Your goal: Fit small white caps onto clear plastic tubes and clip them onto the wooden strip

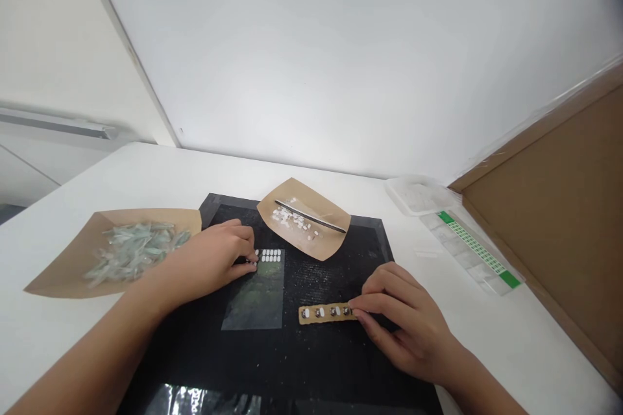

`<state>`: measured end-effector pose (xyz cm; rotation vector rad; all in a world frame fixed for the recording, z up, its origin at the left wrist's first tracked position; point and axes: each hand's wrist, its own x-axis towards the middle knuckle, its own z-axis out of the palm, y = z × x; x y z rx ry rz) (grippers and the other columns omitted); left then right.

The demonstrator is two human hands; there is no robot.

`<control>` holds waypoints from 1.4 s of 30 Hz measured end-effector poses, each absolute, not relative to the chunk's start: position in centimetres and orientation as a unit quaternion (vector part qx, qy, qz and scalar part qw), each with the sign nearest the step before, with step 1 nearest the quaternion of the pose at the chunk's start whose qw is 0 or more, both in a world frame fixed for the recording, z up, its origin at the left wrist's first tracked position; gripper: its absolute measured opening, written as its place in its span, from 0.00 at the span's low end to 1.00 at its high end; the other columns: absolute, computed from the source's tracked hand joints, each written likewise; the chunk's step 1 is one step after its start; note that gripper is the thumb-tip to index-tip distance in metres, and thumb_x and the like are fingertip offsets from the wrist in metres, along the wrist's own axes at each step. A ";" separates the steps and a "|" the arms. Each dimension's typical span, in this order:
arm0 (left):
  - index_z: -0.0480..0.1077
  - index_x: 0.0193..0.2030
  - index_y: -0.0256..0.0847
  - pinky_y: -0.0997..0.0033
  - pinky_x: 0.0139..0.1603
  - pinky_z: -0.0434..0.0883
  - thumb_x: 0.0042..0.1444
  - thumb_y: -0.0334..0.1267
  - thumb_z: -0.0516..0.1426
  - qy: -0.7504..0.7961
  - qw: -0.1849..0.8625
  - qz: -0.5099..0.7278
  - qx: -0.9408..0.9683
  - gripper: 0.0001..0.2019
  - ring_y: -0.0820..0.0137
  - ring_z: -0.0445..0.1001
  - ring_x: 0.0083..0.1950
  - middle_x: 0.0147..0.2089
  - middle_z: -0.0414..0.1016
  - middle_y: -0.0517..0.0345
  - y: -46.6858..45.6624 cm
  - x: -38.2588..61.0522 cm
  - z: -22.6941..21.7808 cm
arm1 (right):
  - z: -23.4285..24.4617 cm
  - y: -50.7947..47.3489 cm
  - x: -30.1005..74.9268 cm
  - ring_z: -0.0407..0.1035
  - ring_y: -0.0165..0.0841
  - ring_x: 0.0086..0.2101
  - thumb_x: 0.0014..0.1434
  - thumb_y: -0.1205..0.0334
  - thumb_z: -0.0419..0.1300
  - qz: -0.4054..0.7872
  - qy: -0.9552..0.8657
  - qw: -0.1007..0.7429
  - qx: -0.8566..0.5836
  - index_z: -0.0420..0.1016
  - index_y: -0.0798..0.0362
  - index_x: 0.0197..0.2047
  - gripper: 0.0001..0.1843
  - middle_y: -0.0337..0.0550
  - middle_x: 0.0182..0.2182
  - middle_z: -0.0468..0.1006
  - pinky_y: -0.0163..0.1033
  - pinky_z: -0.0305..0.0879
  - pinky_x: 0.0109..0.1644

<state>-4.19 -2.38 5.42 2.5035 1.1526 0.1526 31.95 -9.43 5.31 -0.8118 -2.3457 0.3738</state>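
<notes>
My left hand (221,251) is at the top left of a clear sheet (256,301) that carries small white oval stickers (271,255) in rows. Its thumb and fingertips are pinched together on the sheet's upper left corner; what lies between them is hidden. To the right is a narrow brown strip (327,313) with several small metal pieces in a row and white ovals beside them. The thumb and index finger of my right hand (406,324) close on the strip's right end and cover part of it.
Both hands work over a black mat (272,363). Behind it, a brown paper tray (321,251) holds white bits and a thin dark stick (311,215). Another paper tray (58,277) on the left holds clear packets (139,246). A green-labelled clear case (479,249) lies right, near a cardboard box (549,220).
</notes>
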 end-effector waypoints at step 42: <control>0.72 0.47 0.42 0.64 0.51 0.68 0.72 0.38 0.52 0.373 0.221 0.224 0.873 0.08 0.63 0.71 0.49 0.46 0.75 0.54 -4.5 -1.0 7.3 | 5.2 -10.2 31.0 0.70 0.37 0.39 0.63 0.73 0.65 0.188 -0.856 0.345 -0.337 0.77 0.49 0.50 0.14 0.45 0.39 0.76 0.43 0.70 0.42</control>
